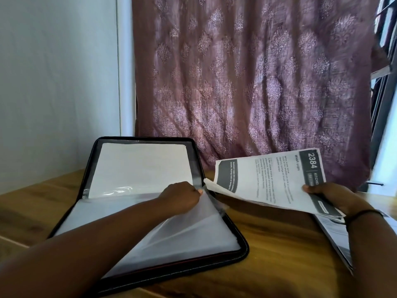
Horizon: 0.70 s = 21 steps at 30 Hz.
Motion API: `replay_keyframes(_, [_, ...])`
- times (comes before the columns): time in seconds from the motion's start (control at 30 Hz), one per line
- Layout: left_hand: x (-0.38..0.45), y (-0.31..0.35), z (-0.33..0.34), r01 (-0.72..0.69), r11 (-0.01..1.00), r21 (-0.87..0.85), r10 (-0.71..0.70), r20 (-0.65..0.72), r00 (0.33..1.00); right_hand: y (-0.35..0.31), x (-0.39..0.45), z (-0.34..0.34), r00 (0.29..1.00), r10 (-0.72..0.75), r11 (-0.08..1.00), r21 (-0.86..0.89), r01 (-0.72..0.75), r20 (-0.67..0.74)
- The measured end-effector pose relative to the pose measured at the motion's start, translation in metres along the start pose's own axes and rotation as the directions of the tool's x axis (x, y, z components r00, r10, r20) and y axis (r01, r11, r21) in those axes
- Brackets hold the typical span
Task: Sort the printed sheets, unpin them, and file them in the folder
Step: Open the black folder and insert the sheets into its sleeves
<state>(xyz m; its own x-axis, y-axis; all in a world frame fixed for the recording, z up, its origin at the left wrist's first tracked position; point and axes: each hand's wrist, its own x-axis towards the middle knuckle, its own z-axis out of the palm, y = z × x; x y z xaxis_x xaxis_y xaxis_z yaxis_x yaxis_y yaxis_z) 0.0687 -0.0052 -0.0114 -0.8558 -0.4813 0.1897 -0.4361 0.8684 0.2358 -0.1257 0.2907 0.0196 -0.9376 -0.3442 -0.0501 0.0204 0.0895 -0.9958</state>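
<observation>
A black zip folder point(242, 244) lies open on the wooden table, its far half propped against the curtain, with clear plastic sleeves point(171, 237) inside. My left hand point(180, 196) pinches the right edge of a clear sleeve near the folder's spine. My right hand point(330, 194) grips a bundle of printed sheets point(268, 179) just right of the folder, above the table; the top sheet reads "2384" and "Wash cups". More printed sheets point(335, 235) lie on the table under my right wrist.
The wooden table point(279, 254) meets a white wall point(53, 82) at the left. A purple patterned curtain point(247, 72) hangs behind the folder. A window frame point(384, 100) stands at the far right.
</observation>
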Motion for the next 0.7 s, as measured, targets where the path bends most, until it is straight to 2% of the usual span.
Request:
replay_keyframes(0.1, [-0.003,0.001,-0.006,-0.025,0.998,-0.061,0.021,-0.064,0.998,-0.004,-0.011,0.002,0.999,-0.003,1.0,-0.012,0.003,0.038])
replay_keyframes(0.17, [-0.001,-0.002,-0.009,-0.024,0.988,-0.156,0.004,-0.123,0.992,-0.001,-0.005,-0.003,1.0,0.005,1.0,-0.007,-0.005,0.009])
replay_keyframes(0.27, [0.001,-0.008,-0.011,-0.007,0.946,-0.324,-0.049,-0.164,0.985,0.003,-0.002,-0.006,0.999,-0.024,0.995,0.097,0.026,-0.021])
replay_keyframes(0.33, [0.002,-0.012,-0.014,-0.011,0.894,-0.449,-0.064,-0.15,0.987,0.008,0.005,-0.009,0.999,-0.036,0.99,0.139,0.038,-0.02])
replay_keyframes(0.43, [0.0,-0.013,-0.022,-0.018,0.804,-0.594,-0.006,-0.039,0.999,0.007,-0.001,-0.005,0.998,-0.054,0.98,0.192,0.045,0.044])
replay_keyframes(0.5, [0.001,-0.015,-0.026,-0.03,0.791,-0.611,0.04,0.003,0.999,0.004,-0.009,0.001,0.995,-0.04,0.988,0.15,0.026,0.087])
replay_keyframes(0.6, [0.001,-0.016,-0.029,-0.071,0.823,-0.563,0.099,0.02,0.995,0.002,-0.018,0.006,0.979,-0.003,0.996,0.089,-0.015,0.203])
replay_keyframes(0.7, [0.003,-0.016,-0.03,-0.122,0.902,-0.414,0.155,0.046,0.987,0.005,-0.026,0.007,0.971,0.058,0.998,0.011,-0.062,0.231])
